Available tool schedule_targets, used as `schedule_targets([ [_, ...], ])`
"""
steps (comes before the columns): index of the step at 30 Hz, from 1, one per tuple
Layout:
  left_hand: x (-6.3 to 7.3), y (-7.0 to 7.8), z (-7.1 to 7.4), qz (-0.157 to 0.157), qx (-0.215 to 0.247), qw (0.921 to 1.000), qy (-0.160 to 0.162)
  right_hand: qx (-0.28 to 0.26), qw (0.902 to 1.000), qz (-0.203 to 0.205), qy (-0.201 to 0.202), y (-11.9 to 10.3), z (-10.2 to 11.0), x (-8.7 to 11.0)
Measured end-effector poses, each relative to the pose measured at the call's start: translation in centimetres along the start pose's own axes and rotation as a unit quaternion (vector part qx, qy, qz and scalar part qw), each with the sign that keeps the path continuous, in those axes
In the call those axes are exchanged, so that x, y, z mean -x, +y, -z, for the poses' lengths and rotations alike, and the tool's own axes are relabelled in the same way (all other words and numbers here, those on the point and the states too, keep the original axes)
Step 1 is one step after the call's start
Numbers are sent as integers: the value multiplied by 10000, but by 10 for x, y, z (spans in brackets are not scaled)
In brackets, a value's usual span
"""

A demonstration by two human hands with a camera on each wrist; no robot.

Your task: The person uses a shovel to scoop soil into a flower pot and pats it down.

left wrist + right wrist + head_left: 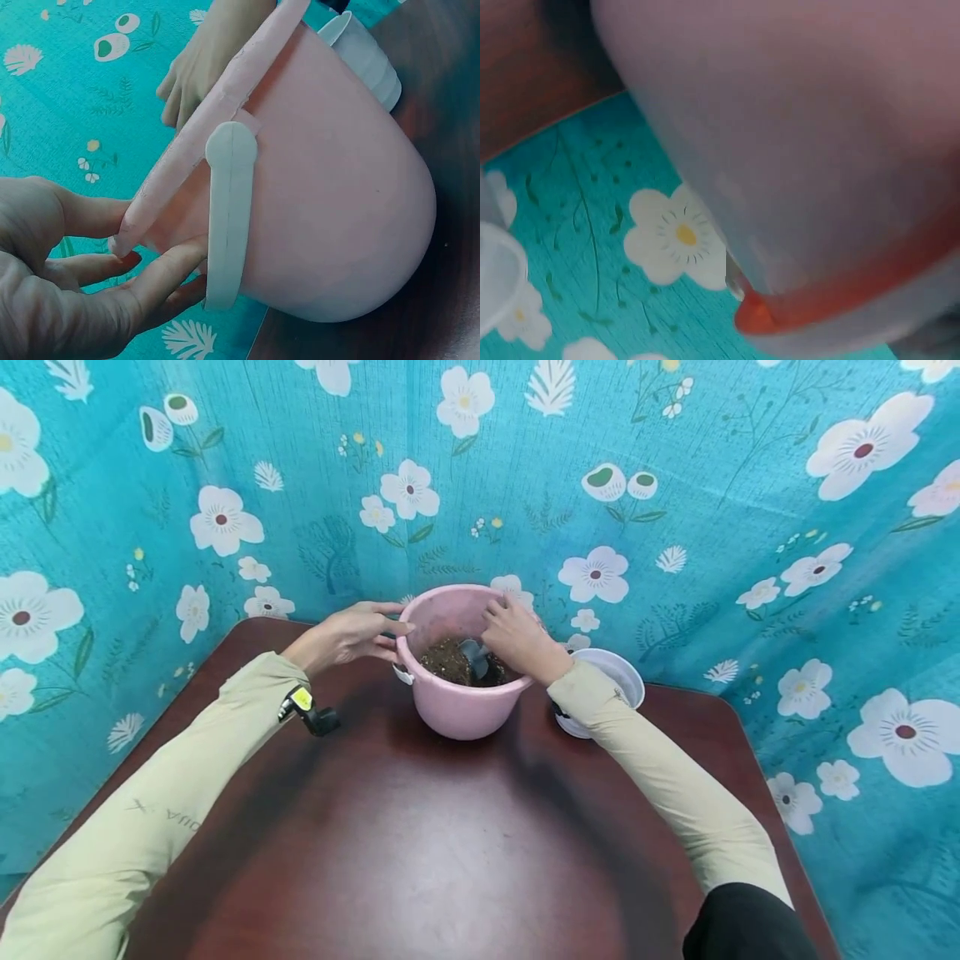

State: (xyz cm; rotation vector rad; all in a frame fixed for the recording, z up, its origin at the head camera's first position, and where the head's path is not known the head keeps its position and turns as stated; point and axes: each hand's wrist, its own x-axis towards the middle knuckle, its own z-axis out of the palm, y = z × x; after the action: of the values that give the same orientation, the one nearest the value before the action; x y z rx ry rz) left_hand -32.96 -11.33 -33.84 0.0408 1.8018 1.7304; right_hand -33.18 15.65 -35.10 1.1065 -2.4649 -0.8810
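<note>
A pink bucket (465,714) with dark brown soil (445,662) inside stands toward the table's back. My left hand (352,635) grips its left rim, thumb over the edge and fingers underneath, beside the white handle (231,217) in the left wrist view. Over the bucket's right side, my right hand (517,639) reaches in with curled fingers and holds a small grey trowel (474,656). The trowel's blade rests in the soil; its grip is hidden by the hand. The right wrist view is mostly filled by the bucket's outer wall (795,135).
A white plastic pot (626,672) stands right of the bucket, partly behind my right forearm. The dark red-brown table (442,843) reaches toward me. A turquoise flowered curtain (510,468) hangs close behind the table and along its sides.
</note>
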Motion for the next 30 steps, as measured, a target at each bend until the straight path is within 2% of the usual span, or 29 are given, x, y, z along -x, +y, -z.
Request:
schedule_targets([
  [6,0,-3,-3,34,161,9999,-43,-729,9966,-51,-373,5,-4,2],
  [11,1,-7,-4,32,223,9997,-91,-1318,9906,-98,-356,9,-4,10],
  [17,2,-11,-6,61,148,9999,-31,-1909,9803,-207,-462,2,-6,13],
  [20,3,-6,-6,46,-8,10000,2,-1853,9823,-182,-212,-1,-9,10],
  [25,1,0,-4,43,-47,10000,48,-1204,9922,-6,314,0,-9,3],
  [27,0,0,-4,38,-18,10000,88,-1154,9928,71,317,2,-8,1],
  [30,0,-1,-5,10,28,9999,149,-1442,9893,133,156,7,-7,2],
])
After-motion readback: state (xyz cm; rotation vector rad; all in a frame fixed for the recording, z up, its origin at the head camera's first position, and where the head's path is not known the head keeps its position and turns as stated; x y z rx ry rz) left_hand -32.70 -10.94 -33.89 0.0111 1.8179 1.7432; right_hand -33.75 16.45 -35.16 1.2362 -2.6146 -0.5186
